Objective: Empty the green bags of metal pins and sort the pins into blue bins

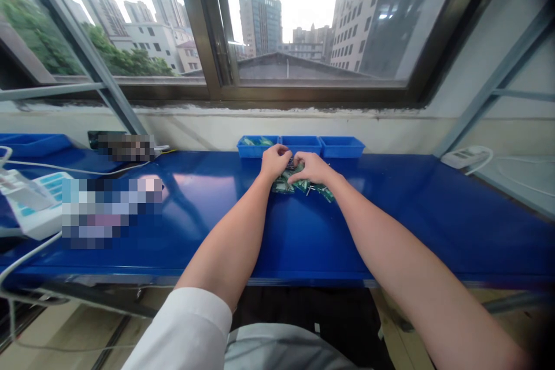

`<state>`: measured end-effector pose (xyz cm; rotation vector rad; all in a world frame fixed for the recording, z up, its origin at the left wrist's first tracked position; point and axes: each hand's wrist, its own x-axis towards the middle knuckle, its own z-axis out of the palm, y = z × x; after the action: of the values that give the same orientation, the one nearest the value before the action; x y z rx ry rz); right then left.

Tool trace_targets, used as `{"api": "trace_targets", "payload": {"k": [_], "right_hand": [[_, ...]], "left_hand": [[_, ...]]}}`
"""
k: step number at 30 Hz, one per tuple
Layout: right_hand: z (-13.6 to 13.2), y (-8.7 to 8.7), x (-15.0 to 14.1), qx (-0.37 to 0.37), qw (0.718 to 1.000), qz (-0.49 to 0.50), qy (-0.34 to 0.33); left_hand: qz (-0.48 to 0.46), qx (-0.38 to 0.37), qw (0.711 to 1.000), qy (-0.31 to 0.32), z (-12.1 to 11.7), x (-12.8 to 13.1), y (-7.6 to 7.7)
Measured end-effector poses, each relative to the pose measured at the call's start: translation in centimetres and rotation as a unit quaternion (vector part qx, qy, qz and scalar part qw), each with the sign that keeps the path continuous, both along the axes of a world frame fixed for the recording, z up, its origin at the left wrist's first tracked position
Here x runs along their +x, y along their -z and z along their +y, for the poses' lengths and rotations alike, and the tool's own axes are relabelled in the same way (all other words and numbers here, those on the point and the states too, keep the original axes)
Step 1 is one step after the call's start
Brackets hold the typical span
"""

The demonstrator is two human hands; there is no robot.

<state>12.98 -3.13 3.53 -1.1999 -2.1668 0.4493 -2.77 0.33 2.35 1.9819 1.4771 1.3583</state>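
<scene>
My two arms reach forward from below, angled inward over the one blue table (208, 237), a white sleeve (186, 324) at my left elbow. Near the table's far side, both wrists bend in and my hands almost meet above one loose heap of green pieces (284, 185) — flat, shiny bits jumbled together, with thin pale metallic slivers among them, too small and too overlapped for me to count.

My left hand (274, 163) is at the heap's left side, its fingers curled and narrow by the thumb; I cannot tell whether they grip anything. My right hand (315, 167) arches over the heap's right part, thumb and forefinger curved with a gap between them.

Just behind the heap stand three small blue bins (342, 147) in a row; the leftmost has more green bits (256, 141) in it, while I cannot make out what is inside the other two. One white power strip (465, 157) lies well to the right. Beyond the bins come the pale wall (208, 130) and the window (321, 94), with buildings outside.
</scene>
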Motion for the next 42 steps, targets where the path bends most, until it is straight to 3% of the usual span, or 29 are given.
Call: {"api": "trace_targets", "payload": {"k": [3,7,10,13,17,21,27,32,36,42], "right_hand": [[0.5,0.3,0.2,0.021,0.996,0.074,0.046],[1.4,0.8,0.9,0.058,0.974,0.155,0.153],[2.1,1.0,1.3,0.072,0.951,0.216,0.211],[2.4,1.2,1.4,0.077,0.939,0.244,0.23],[2.4,1.2,1.2,0.082,0.935,0.263,0.223],[2.2,1.1,1.0,0.062,0.945,0.287,0.148],[2.1,1.2,1.1,0.034,0.956,0.28,0.081],[2.2,1.3,1.3,0.054,0.957,0.276,0.075],[2.2,1.3,1.4,0.059,0.956,0.275,0.079],[2.4,1.3,1.3,0.058,0.944,0.305,0.113]], "left_hand": [[-0.055,0.002,0.998,0.034,-0.1,0.1,-0.2],[-0.108,-0.003,0.985,0.131,-0.2,0.3,-0.2],[-0.092,-0.036,0.975,0.198,-0.3,0.6,-0.1],[-0.046,-0.055,0.975,0.208,-0.5,0.8,-0.2],[-0.03,-0.053,0.977,0.203,-0.4,0.9,-0.2],[-0.067,-0.059,0.971,0.22,0.1,0.7,0.2],[-0.047,0.013,0.985,0.164,0.4,0.5,0.3],[-0.029,0.033,0.991,0.13,0.6,0.5,0.1],[-0.065,0.058,0.985,0.149,0.8,0.5,0.3],[-0.102,-0.023,0.982,0.157,1.0,0.5,0.6]]}}
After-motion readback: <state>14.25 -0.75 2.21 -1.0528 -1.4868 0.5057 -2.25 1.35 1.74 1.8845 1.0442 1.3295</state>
